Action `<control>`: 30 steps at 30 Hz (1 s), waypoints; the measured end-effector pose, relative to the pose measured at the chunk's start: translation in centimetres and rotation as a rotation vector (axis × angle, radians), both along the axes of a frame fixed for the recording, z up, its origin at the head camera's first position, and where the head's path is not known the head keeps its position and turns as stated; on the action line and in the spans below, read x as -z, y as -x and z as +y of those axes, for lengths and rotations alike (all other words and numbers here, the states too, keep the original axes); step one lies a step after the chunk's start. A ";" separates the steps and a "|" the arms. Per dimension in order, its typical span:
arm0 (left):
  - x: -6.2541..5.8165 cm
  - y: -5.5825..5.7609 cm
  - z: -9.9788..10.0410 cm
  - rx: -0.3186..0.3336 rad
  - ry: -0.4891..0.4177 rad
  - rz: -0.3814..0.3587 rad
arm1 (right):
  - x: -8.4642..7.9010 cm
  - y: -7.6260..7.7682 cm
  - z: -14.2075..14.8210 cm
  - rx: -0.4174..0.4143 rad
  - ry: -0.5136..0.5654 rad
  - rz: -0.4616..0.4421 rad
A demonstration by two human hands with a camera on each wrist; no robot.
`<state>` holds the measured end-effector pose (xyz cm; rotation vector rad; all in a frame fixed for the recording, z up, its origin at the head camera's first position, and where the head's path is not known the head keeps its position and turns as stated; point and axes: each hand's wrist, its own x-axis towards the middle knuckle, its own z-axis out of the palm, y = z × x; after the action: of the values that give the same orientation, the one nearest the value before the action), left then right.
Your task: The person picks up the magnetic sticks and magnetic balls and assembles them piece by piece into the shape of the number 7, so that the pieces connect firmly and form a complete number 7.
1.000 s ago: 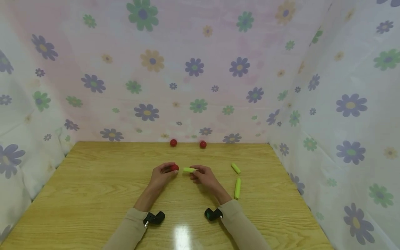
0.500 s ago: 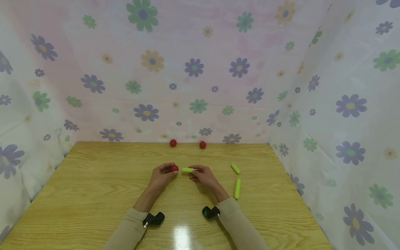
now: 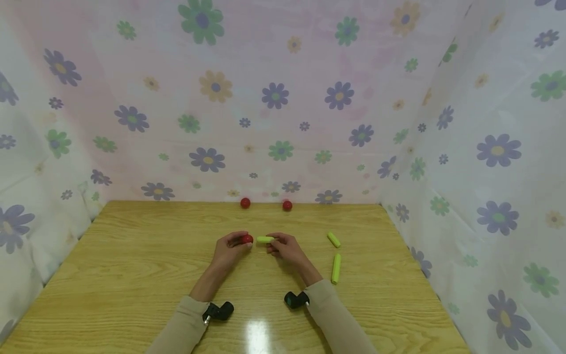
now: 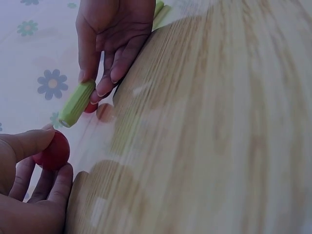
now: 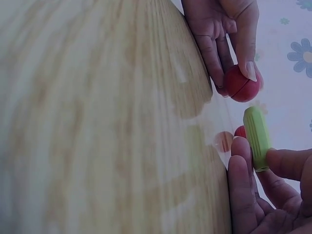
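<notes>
My left hand (image 3: 228,250) pinches a red ball (image 3: 247,239) between thumb and fingers, low over the wooden table. A dark seam crosses the ball (image 5: 240,87) in the right wrist view. Just to its right, my right hand (image 3: 288,250) pinches a short lime-green ridged stick (image 3: 264,240) by its right end. The stick's free end points at the ball, with a narrow gap between them. In the left wrist view, that tapered end of the green stick (image 4: 76,104) shows a pale round spot, close above the red ball (image 4: 56,150).
Two more red balls, one left (image 3: 245,203) and one right (image 3: 287,206), sit at the table's back edge by the flowered curtain. Right of my right hand lie a shorter green stick (image 3: 333,240) and a longer green stick (image 3: 336,269). The wooden table (image 3: 146,260) reflects light.
My right hand has shifted slightly left, bringing the green stick a little closer to the red ball. The left hand keeps its grip on the ball and stays nearly still.
</notes>
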<state>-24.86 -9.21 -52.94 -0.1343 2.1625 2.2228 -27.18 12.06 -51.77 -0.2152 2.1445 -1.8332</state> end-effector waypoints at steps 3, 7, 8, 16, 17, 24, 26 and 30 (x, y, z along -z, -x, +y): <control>0.0 0.0 0.0 -0.002 0.004 -0.008 | -0.1 0.1 -0.1 -0.001 -0.005 -0.006; 0.0 0.1 -0.1 -0.003 0.000 -0.005 | -0.2 0.2 -0.1 0.004 -0.008 -0.015; 0.0 0.2 -0.1 -0.003 -0.001 -0.005 | -0.2 0.2 -0.1 0.001 -0.012 -0.011; 0.2 0.2 0.0 -0.003 -0.007 -0.022 | -1.1 -0.1 -0.1 -0.036 -0.036 -0.007; 0.2 0.2 0.0 -0.004 -0.006 -0.021 | -1.6 -0.4 -0.2 -0.036 -0.037 -0.010; 0.3 0.0 0.1 -0.007 -0.003 -0.015 | -3.2 -1.5 -0.3 -0.036 -0.043 -0.017; 0.3 0.0 0.1 -0.010 -0.004 -0.015 | -2.4 -1.1 -0.3 -0.040 -0.037 -0.017; 0.3 0.1 0.0 -0.015 -0.002 0.000 | -0.8 -0.2 -0.5 -0.034 -0.028 0.000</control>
<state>-24.99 -9.22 -53.25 -0.1511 2.1657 2.2329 -26.93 11.60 -50.97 -0.2440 2.1511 -1.7838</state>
